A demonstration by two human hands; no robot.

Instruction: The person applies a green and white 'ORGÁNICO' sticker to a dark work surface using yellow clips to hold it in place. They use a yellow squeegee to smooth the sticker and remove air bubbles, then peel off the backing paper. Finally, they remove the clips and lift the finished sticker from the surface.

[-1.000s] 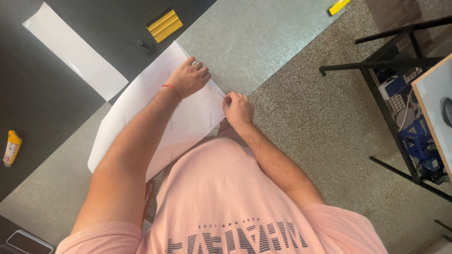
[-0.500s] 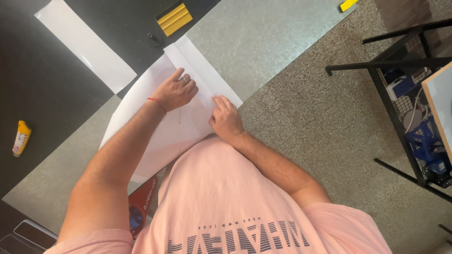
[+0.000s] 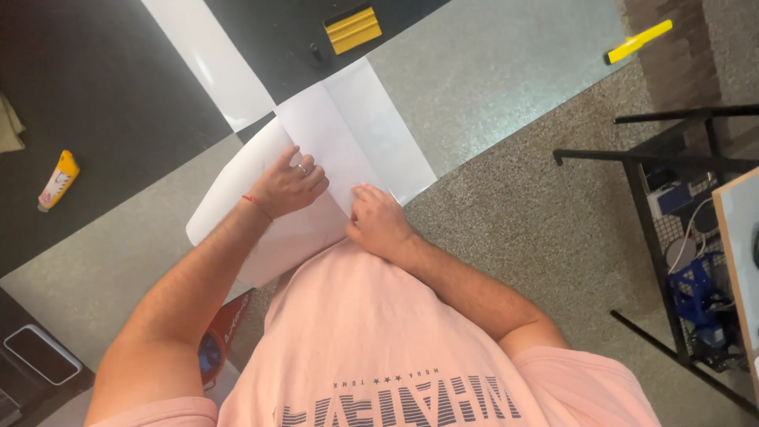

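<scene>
A large white sheet (image 3: 356,130) lies across the edge of a grey speckled worktop (image 3: 490,71), with a crease down its middle. My left hand (image 3: 288,183), with a ring and a red wrist thread, presses flat on the sheet with fingers spread. My right hand (image 3: 378,221) rests on the sheet's near edge, fingers curled against the paper, close to my pink shirt. The lower left part of the sheet (image 3: 229,194) curves up under my left forearm.
A yellow squeegee (image 3: 353,28) and a white strip (image 3: 212,63) lie on a black surface (image 3: 103,103). A yellow tube (image 3: 58,180) is at the left, a yellow knife (image 3: 639,41) at the top right. A black metal rack (image 3: 680,229) stands to the right on speckled floor.
Both hands have slid down the sheet toward my body, and the view has shifted so more of the sheet shows beyond them.
</scene>
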